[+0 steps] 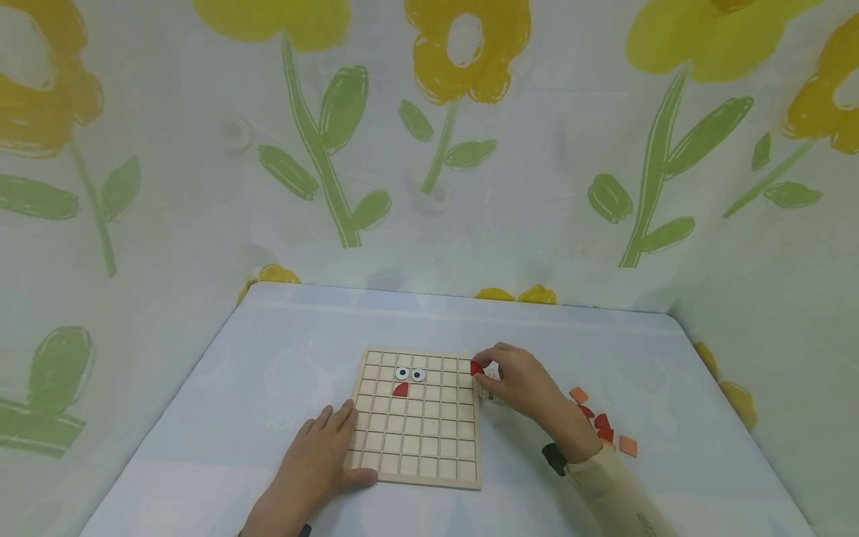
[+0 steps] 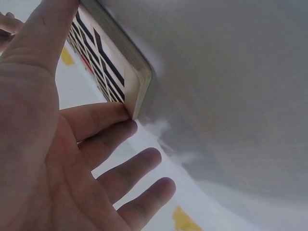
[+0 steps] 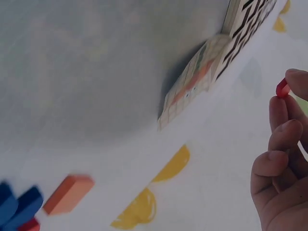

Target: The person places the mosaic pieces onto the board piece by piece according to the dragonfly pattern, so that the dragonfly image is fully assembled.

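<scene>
A wooden grid board (image 1: 429, 429) lies on the table. My left hand (image 1: 317, 453) rests along its left edge with fingers extended and spread, the thumb near the front corner. Between thumb and fingertips, my right hand (image 1: 526, 382) pinches a red piece (image 3: 283, 88) over the board's back right corner. Two round-eye tiles (image 1: 410, 374) sit side by side in the grid's upper part. Just below the left one is a red quarter-circle piece (image 1: 401, 389).
A printed card (image 3: 192, 89) lies at the board's right side, partly behind my right hand. Farther right are several loose red pieces (image 1: 602, 423) and an orange square (image 1: 628, 446). Blue pieces (image 3: 29, 204) show in the right wrist view. A flower-printed curtain (image 1: 523, 186) stands behind the table.
</scene>
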Motion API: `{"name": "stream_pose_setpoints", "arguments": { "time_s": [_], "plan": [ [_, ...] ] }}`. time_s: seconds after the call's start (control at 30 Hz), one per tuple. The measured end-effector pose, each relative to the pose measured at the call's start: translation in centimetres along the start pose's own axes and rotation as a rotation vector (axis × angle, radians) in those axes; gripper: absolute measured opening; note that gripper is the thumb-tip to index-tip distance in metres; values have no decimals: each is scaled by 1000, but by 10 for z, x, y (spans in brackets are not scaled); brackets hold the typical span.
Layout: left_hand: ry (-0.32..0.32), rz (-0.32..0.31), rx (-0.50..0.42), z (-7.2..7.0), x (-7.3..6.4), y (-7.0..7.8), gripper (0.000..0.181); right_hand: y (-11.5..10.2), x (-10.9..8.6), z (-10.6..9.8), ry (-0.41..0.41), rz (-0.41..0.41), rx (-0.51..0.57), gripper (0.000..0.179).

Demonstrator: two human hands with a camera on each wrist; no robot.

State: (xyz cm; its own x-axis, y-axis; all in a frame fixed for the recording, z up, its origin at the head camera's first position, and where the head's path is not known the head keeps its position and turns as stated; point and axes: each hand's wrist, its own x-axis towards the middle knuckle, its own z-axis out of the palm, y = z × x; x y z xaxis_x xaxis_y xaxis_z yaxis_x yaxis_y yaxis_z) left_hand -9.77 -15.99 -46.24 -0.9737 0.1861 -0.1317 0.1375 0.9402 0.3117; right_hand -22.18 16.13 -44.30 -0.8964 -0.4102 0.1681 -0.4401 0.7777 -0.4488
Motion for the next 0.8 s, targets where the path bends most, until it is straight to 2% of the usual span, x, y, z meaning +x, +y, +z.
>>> {"name": "stream_pose_setpoints", "arguments": {
  "time_s": [0.2,0.6,0.8],
  "plan": [
    [-4,-4,5,-1,0,1,106,-18,10,15,-51,6,-3,21],
    [-19,-16,12,-1,1,2,106,-37,23,36,-152,-77,-40,23],
    [-21,-19,17,-1,1,3,106,-50,28,44,-209,-85,-51,24]
  ]
}}
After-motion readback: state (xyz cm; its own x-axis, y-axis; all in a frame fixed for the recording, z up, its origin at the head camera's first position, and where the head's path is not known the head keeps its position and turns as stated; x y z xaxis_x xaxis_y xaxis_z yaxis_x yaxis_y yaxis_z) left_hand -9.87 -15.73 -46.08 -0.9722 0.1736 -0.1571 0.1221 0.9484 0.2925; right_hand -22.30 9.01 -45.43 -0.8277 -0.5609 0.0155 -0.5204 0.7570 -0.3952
